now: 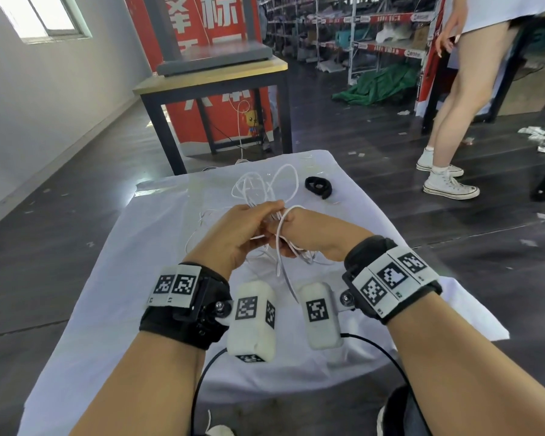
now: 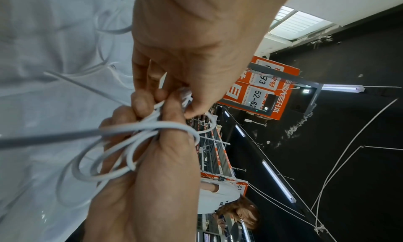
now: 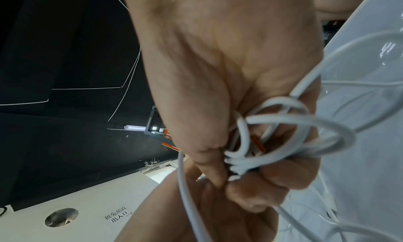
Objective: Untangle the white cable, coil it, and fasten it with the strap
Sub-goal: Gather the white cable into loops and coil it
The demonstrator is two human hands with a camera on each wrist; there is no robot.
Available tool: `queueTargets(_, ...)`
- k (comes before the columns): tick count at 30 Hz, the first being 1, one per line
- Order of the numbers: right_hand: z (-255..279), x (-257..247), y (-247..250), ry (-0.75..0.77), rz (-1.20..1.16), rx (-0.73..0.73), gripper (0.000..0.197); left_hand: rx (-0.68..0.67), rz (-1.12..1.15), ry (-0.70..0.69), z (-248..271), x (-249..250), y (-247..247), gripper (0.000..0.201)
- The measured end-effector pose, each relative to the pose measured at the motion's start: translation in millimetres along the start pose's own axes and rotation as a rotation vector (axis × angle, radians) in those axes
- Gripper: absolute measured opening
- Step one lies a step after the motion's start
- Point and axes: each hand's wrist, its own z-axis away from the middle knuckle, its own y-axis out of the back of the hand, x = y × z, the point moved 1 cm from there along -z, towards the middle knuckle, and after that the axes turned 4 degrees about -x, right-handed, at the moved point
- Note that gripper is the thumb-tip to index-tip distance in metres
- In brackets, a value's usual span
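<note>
The white cable (image 1: 278, 247) is a tangle of thin loops, partly lifted and partly lying on the white cloth of the table (image 1: 132, 278). Both hands meet above the table's middle. My left hand (image 1: 271, 209) pinches strands at the bunch's top. My right hand (image 1: 288, 226) grips the gathered loops, and one strand runs over its back. In the left wrist view the left hand (image 2: 172, 90) pinches the cable (image 2: 139, 125) above the right hand's thumb. In the right wrist view the right hand (image 3: 226, 175) curls round several cable (image 3: 301, 119) turns. The black strap (image 1: 318, 186) lies loose at the table's far right.
Cable loops (image 1: 265, 180) lie on the cloth beyond my hands. Behind the table stands a wood-topped table (image 1: 214, 77) with a red banner behind it. Another person (image 1: 447, 105) stands at the right on the dark floor. Storage shelves (image 1: 359, 33) fill the background.
</note>
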Motion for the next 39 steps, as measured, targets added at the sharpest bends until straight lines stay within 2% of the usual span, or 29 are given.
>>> queueTargets(4,-2,1,-3,-0.009,0.013,-0.026,0.024,0.004,0.098,-0.018,1,0,-5,0.021)
queueTargets(7,-2,-2,-2,0.058,-0.141,-0.003,0.017,-0.036,0.301,-0.049,0,3,-3,0.024)
queueTargets(9,1,-1,2,0.056,-0.135,-0.011,0.016,0.036,0.465,-0.119,-3,6,7,0.023)
queueTargets(12,3,6,13,-0.094,0.017,-0.010,0.022,0.216,0.610,-0.289,-8,13,36,0.025)
queueTargets(15,4,14,24,-0.220,0.198,0.014,0.021,0.317,0.487,-0.435,-9,20,58,0.025)
queueTargets(17,3,16,26,-0.324,0.277,-0.032,0.013,0.332,0.428,-0.493,-9,22,62,0.026)
queueTargets(20,5,15,21,-0.568,0.394,-0.191,0.036,0.299,0.459,-0.490,-8,23,61,0.027)
queueTargets(22,7,11,23,-0.618,0.459,-0.209,0.035,0.271,0.501,-0.464,-7,21,59,0.028)
queueTargets(25,6,9,31,-0.605,0.383,-0.141,0.030,0.259,0.488,-0.444,-8,19,57,0.028)
queueTargets(29,11,6,39,-0.460,0.785,0.126,0.015,0.233,0.432,-0.446,-9,19,49,0.028)
queueTargets(33,13,3,33,-0.244,1.025,0.270,0.026,0.221,0.347,-0.461,-7,21,40,0.027)
queueTargets(34,10,3,31,-0.178,1.030,0.276,0.030,0.222,0.319,-0.468,-7,22,39,0.027)
queueTargets(36,8,3,28,-0.117,0.884,0.261,0.034,0.216,0.265,-0.472,-5,22,37,0.026)
queueTargets(39,15,1,26,-0.226,0.706,0.172,0.023,0.188,0.180,-0.465,-5,20,37,0.025)
